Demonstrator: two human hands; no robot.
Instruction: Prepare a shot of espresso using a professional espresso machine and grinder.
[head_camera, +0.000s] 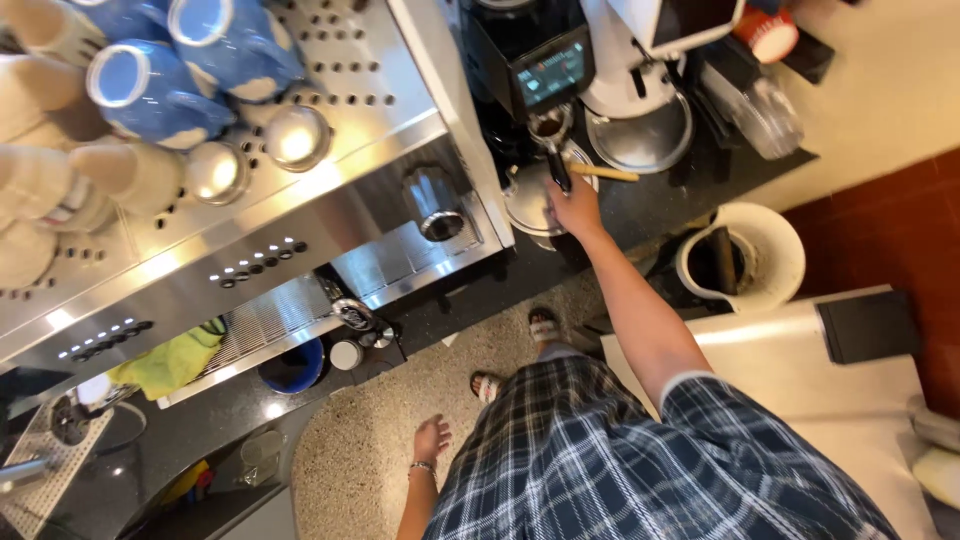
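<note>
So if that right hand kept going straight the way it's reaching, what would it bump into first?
Most likely the coffee grinder. The right hand grips a portafilter whose basket already sits beneath the grinder's screen, so little room seems left, though depth is hard to judge from above.

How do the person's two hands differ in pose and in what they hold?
The right hand is stretched forward to the black counter and grips the dark handle of a portafilter under the grinder; the left hand hangs low beside the body. The right hand is closed on that handle; the left hand is empty, with loose fingers. The left wrist wears a bracelet; none shows on the right. Both are bare.
</note>
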